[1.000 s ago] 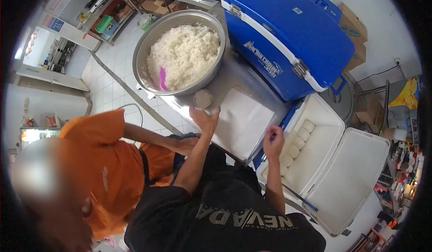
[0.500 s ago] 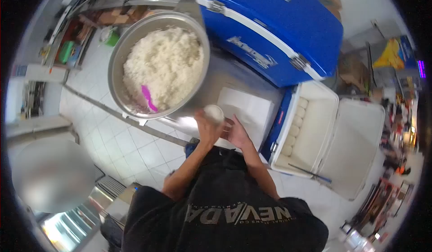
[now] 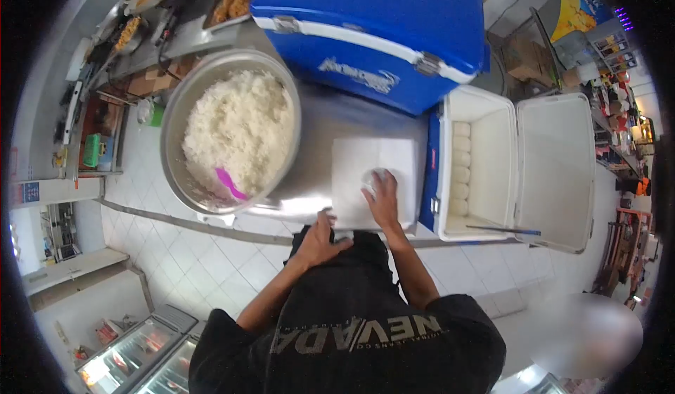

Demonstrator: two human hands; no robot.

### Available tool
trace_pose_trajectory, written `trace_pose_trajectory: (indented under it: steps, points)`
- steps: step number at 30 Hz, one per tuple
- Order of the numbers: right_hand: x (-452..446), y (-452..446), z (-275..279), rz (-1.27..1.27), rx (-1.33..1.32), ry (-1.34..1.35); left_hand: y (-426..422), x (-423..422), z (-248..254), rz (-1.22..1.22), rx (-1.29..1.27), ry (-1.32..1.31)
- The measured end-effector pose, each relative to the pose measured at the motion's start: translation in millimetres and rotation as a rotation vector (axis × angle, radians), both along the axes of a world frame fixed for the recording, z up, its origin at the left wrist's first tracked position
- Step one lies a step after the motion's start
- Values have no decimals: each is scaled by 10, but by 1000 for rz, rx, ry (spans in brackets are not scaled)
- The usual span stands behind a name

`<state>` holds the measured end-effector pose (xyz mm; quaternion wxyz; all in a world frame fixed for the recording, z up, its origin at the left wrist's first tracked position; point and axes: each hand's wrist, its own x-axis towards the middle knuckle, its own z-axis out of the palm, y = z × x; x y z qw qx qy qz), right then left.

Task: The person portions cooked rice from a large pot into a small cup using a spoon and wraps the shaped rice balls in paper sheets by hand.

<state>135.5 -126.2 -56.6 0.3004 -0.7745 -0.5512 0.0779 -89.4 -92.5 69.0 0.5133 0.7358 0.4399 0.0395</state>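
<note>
My right hand (image 3: 383, 201) is curled over a small round whitish cup (image 3: 370, 177) on the stack of white paper sheets (image 3: 351, 156). What is inside the cup is hidden. My left hand (image 3: 318, 243) hovers at the near edge of the steel table (image 3: 316, 130), fingers apart and holding nothing. To its upper left stands a large metal pot (image 3: 294, 137) heaped with cooked white rice (image 3: 239, 123). A purple spatula (image 3: 230, 184) rests on the rice near the pot's rim.
A closed blue cooler (image 3: 373, 25) stands behind the paper. At the right, an open cooler (image 3: 492, 130) holds a row of white wrapped bundles (image 3: 460, 165); a thin dark rod (image 3: 503, 230) lies across its near edge. A tray of fried food (image 3: 235, 0) sits at the back left.
Both hands were together around the cup by the pot. The right hand has since carried it right onto the paper; the left has let go and drawn back. The camera view has turned.
</note>
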Motion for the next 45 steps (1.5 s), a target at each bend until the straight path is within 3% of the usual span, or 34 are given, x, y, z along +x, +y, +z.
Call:
trace_pose_trajectory:
  steps: [4,6,8,10,12,14,16,19,21,22,23,26,32,35,39,41,45]
  points:
    - [-110,41,466,-306,194,84,339,-588,389,-135,-64,-30]
    - [-221,169,920,-493,245,214,522,-921,626,-39,-239,-208]
    - [-340,297,1023,-370,227,498,865,-1254,898,58,-366,-375]
    - [-848,599,1561,-42,151,747,1198,-1653,850,89,-218,-515]
    - [-1677,952,2118,233,36,814,1523,-1971,943,114,-108,-665]
    - [-2462,1281,2413,483,-91,618,1860,-2416,913,-29,-399,-741]
    - [-3075,1526,2466,641,-190,594,2084,-2894,855,-114,-471,-656]
    - [-3447,1791,2434,529,-232,690,2161,-3585,618,-7,-785,-632]
    - [-3478,2025,2389,223,-313,445,2207,-3962,528,89,-1069,-740]
    - [-3482,2134,2308,214,-400,112,2202,-4115,521,184,-1117,-779]
    - [-3502,2190,2192,204,-479,-221,2191,-4263,526,281,-1162,-816]
    - [-3493,2206,1739,293,-580,-470,2285,-4579,527,553,-1233,-911]
    - [-3655,2402,1837,457,-689,-619,2470,-4981,568,867,-1247,-992]
    - [-3795,2619,2068,448,-617,-772,2495,-5045,558,895,-1201,-1071]
    - [-3873,2941,1832,405,-929,-477,2528,-4935,485,921,-1162,-1123]
    - [-3970,3140,1901,323,-1107,-285,2543,-4735,234,899,-1026,-989]
    - [-3604,3087,1981,302,-895,-289,2563,-4496,287,923,-1003,-907]
